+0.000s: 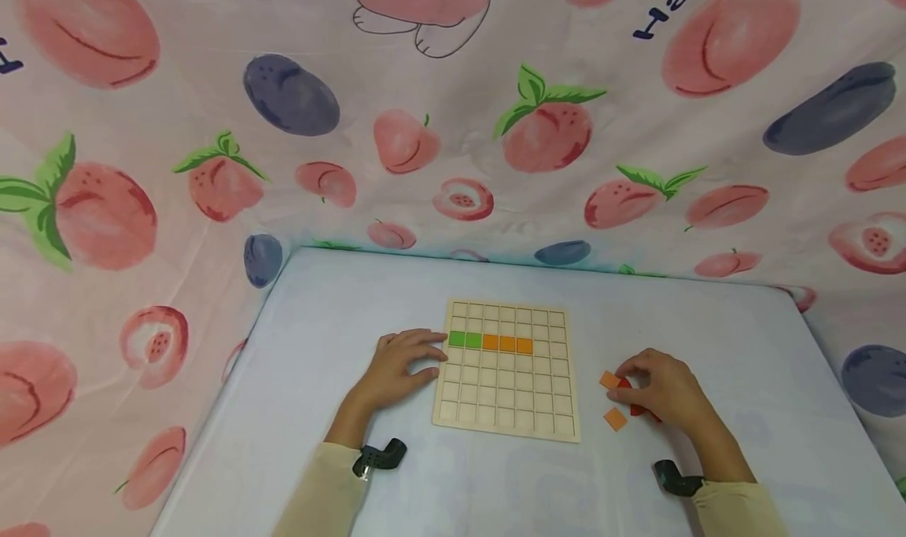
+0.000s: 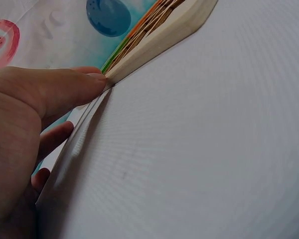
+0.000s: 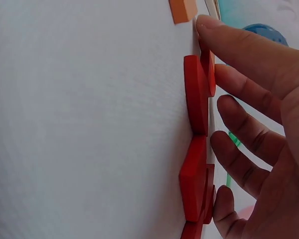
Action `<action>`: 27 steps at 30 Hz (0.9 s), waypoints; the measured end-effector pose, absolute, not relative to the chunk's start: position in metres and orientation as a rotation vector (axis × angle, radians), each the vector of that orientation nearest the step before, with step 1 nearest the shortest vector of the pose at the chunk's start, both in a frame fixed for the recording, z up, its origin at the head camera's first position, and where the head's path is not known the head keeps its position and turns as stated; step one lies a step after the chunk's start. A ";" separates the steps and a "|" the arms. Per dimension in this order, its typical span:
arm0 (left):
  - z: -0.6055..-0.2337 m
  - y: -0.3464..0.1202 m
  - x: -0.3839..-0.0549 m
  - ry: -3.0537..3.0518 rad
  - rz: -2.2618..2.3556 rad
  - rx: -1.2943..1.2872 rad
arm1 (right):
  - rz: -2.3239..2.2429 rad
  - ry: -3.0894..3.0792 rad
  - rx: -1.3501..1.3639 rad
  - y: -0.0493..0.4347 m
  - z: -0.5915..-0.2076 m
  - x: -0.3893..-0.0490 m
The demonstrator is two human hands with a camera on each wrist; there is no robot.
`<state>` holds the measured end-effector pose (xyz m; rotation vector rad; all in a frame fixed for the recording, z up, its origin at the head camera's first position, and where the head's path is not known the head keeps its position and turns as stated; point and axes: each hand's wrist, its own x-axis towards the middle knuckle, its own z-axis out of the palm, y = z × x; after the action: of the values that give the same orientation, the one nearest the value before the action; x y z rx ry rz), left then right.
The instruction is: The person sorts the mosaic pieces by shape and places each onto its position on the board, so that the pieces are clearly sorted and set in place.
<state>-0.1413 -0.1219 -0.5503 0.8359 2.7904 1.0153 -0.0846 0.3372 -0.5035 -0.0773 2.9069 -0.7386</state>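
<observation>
1. Closest to me are two tan sleeves, each with a black device strapped at the wrist, over a white tabletop.
2. On the right, a loose orange tile lies flat, turned cornerwise, just on the near side of the right hand.
3. That hand bends down, thumb and forefinger beside a second orange tile. I can't tell whether they pinch it: the right wrist view shows a gap between the two tips, with the other fingers spread.
4. Red pieces sit by those fingers. From the head view the hand hides most of them; the right wrist view shows several thick ones close together, their edges angled or rounded.
5. The left hand has its fingers spread, slightly bent, along the left edge of a wooden board. The left wrist view shows the thumb tip against that edge.
6. The board lies between the hands. Only from the head view can I read its grid: two green tiles, then three orange tiles, one row in the far half. The left wrist view gives mere slivers of colour.
7. Behind everything hangs a fruit-printed cloth.
</observation>
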 end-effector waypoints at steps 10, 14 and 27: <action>-0.548 -0.122 -0.141 2.787 1.017 0.845 | -0.710 2.905 -0.054 0.336 -0.502 -0.084; -0.548 -0.122 -0.141 2.786 1.008 0.835 | -0.693 2.902 -0.031 0.335 -0.503 -0.084; -0.547 -0.122 -0.141 2.785 0.999 0.832 | -0.723 2.929 -0.047 0.332 -0.503 -0.083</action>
<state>-0.1410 -0.1221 -0.5474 0.8321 2.7849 0.9986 -0.0834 0.3322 -0.5026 -0.0470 2.9292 -0.7226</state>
